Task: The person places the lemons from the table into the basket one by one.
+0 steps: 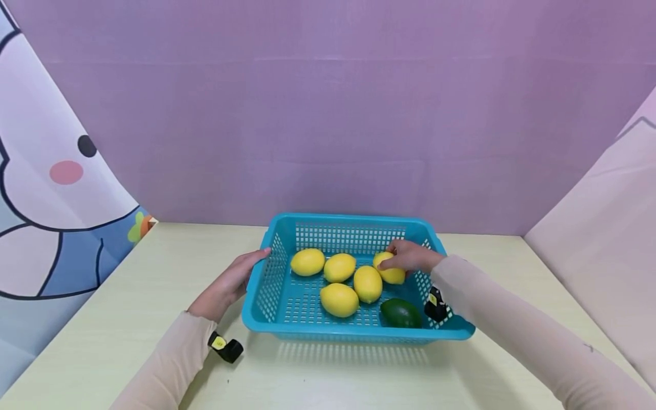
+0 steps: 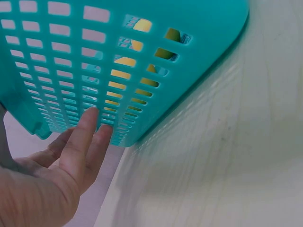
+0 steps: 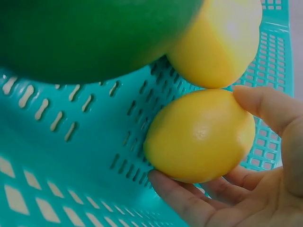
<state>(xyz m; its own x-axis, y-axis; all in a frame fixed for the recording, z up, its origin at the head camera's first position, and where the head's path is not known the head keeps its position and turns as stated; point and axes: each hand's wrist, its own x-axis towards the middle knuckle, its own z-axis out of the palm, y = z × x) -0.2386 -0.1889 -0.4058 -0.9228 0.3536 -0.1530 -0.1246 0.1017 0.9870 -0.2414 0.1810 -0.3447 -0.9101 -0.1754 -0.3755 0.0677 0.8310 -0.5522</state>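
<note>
A blue-green plastic basket (image 1: 353, 329) with slotted walls holds several yellow lemons (image 1: 339, 300) and a dark green avocado (image 1: 401, 314). My right hand (image 1: 410, 257) reaches in at the far right and grips one lemon (image 3: 199, 137), thumb on one side and fingers curled under the other. In the right wrist view that lemon sits against another lemon (image 3: 218, 42), with the avocado (image 3: 90, 38) close to the camera. At the basket's left side, my left hand (image 1: 233, 282) holds the rim with the thumb over it. Its fingers (image 2: 80, 146) lie along the outside of the slotted wall.
The basket stands on a pale wooden table (image 1: 154, 273). A purple cloth (image 1: 338, 114) hangs behind the table's back edge. A cartoon-printed cloth (image 1: 46, 188) borders the left side, and a pale cloth (image 1: 610, 228) the right.
</note>
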